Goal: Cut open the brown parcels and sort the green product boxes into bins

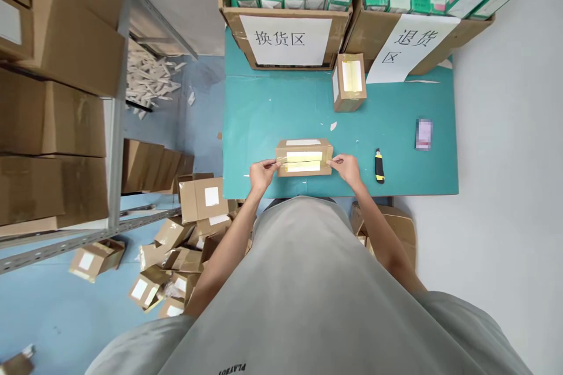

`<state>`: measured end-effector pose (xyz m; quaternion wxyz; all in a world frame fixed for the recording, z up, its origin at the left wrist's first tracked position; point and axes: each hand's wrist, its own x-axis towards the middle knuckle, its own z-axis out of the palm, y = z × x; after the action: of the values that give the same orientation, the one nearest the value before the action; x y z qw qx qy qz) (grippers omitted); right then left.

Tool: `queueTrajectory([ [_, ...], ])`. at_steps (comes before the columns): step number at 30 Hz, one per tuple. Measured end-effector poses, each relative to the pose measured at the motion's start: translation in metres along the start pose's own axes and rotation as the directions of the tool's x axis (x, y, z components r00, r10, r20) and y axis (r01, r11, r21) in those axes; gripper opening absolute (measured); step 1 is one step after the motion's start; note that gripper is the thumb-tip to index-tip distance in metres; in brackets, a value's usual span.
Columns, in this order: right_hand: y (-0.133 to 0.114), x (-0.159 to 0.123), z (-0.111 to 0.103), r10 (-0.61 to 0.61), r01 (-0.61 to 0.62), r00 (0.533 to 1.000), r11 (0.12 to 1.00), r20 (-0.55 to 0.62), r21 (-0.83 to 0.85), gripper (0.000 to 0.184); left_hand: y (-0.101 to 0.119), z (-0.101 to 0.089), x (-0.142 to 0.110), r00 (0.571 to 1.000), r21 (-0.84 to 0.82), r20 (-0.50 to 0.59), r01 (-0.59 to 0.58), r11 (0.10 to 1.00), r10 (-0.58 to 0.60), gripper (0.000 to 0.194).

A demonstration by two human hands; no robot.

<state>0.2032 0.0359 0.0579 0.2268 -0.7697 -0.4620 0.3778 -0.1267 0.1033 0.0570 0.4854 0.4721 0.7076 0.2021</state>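
Observation:
A small cardboard box [282,170] lies lengthwise near the front edge of the table, with white labels and yellowish tape on its top. A thin dark line runs along the middle of that taped top; whether it is a slit or an edge I cannot tell. My left hand [261,176] is closed at the box's left end, thumb and finger pinched at the seam. At the opposite end, my right hand [348,169] pinches the seam in the same way. To the right of it lies a black and yellow utility knife [379,166].
Behind, another taped box [350,96] stands before two large cartons [290,68] of green boxes with Chinese signs. A small blurred card [424,133] lies on the teal table [272,111]. Left are shelved cartons [74,41] and opened boxes [189,261] on the floor.

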Motion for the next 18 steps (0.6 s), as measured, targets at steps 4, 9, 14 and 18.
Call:
queueTrajectory([
  [4, 0.015, -0.012, -0.003, -0.032, 0.033, 0.999, 0.997, 0.023, -0.077, 0.012, -0.015, 0.009, -0.006, 0.999, -0.063, 0.046, 0.007, 0.998, -0.004, 0.023],
  [9, 0.028, -0.032, 0.021, 0.088, -0.055, 0.988, 0.969, 0.127, -0.243, 0.019, -0.045, 0.021, -0.017, 0.988, 0.021, 0.089, 0.121, 0.992, -0.123, 0.013],
  [14, 0.031, -0.053, 0.044, 0.152, -0.112, 0.981, 0.95, 0.12, -0.292, 0.021, -0.065, 0.024, -0.024, 0.982, 0.071, 0.064, 0.171, 0.983, -0.176, 0.02],
  [18, 0.027, -0.054, 0.041, 0.145, -0.107, 0.982, 0.956, 0.123, -0.271, 0.018, -0.061, 0.024, -0.018, 0.987, 0.049, 0.036, 0.157, 0.986, -0.159, 0.024],
])
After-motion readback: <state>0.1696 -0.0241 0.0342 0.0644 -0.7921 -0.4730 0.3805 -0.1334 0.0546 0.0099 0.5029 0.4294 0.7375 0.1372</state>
